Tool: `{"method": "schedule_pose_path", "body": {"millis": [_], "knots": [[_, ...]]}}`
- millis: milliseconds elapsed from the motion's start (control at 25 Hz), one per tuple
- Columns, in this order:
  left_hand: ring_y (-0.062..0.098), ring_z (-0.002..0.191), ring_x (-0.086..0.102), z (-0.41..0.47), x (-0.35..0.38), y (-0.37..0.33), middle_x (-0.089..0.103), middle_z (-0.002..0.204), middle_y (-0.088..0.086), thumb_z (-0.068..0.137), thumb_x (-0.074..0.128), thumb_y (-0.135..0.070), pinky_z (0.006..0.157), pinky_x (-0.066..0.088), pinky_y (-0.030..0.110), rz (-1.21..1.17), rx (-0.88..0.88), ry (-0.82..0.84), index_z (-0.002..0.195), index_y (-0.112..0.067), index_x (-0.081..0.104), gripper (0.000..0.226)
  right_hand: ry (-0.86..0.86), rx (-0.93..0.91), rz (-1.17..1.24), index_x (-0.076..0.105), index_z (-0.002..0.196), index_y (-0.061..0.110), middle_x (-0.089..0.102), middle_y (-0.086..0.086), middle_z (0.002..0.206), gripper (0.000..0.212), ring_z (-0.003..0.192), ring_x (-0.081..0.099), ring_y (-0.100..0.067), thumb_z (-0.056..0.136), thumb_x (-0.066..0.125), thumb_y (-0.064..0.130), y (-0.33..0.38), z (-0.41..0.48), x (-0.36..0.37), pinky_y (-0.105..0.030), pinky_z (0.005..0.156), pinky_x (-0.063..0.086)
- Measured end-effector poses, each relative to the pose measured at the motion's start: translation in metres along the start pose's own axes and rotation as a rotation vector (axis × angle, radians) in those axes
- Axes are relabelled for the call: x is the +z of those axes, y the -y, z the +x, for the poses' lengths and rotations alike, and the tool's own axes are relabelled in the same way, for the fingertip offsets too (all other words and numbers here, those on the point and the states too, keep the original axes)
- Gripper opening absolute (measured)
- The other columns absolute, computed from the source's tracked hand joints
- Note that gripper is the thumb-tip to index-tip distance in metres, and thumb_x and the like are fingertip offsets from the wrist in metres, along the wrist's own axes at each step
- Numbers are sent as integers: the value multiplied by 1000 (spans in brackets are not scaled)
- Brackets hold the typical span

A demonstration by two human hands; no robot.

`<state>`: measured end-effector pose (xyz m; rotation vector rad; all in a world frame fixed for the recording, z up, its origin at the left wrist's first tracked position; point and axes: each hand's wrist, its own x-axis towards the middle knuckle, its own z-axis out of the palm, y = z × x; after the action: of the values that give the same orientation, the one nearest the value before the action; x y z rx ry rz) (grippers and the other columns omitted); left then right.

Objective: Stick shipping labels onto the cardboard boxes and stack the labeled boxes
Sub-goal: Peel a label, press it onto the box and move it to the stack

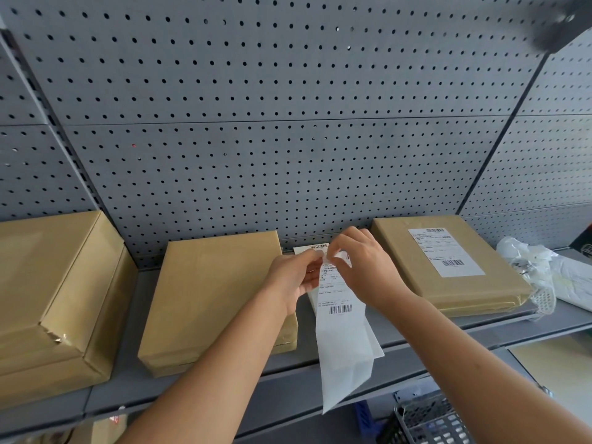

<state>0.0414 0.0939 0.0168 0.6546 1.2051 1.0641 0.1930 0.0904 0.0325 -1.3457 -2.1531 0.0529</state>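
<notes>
**Spotter:** Centre of the frame: your left hand [296, 277] and right hand [362, 267] both pinch the top end of the shipping label [333, 290] with fingertips and thumbs, the other fingers loosely curled. It hangs over the shelf [400, 328], between the plain box [217, 296] and the labelled box [448, 264].

**Caller:** It's thin, light and floppy, I'd judge, and the white backing [344, 363] trails limp below. Grip only the corners, because the sticky side will likely grab your skin or fold onto itself.

**Spotter:** The boxes look stiff and flat-topped, so you can press down hard on them.

**Caller:** Can you read anything? There are barcodes at the top and bottom of your label. The sticker [445, 251] on the right-hand box has them too. The printed lines are too small to read, and no brand shows.
</notes>
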Motion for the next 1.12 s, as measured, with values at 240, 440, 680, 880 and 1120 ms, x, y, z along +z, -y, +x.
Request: {"method": "schedule_pose_path", "body": {"millis": [240,440,680,880,1120], "knots": [[23,71,70,5,-4,1,78,99,19,97,61,-17,61,60,29,111,26,-92,106,3,72,25,-67,12,-2,62,91,17,67,9,90,14,89,53,-21,88,67,4,-3,-5,-7,-35,73,47],[24,79,68,-1,-4,1,78,93,13,96,62,-42,79,55,38,77,-65,103,102,-5,74,40,-73,28,64,60,90,16,61,11,86,15,84,54,-17,90,59,2,-5,-7,-10,-41,66,53],[18,71,68,-3,1,2,73,89,7,94,69,-27,72,57,32,121,-21,169,107,-6,74,25,-74,25,131,60,92,13,63,3,91,13,83,58,-20,92,58,0,-2,-7,-10,-42,71,54],[21,73,70,2,-1,4,77,87,7,97,66,-25,64,54,30,201,4,76,108,-5,74,24,-117,63,215,60,89,16,62,5,88,20,80,60,-19,90,54,-3,-2,-9,-17,-41,70,52],[21,64,68,8,-1,7,76,76,10,95,67,-13,56,48,25,293,82,31,87,-3,75,15,-217,110,286,62,90,11,65,2,93,20,84,59,-11,91,54,-7,5,-1,-44,-31,73,49]]}}
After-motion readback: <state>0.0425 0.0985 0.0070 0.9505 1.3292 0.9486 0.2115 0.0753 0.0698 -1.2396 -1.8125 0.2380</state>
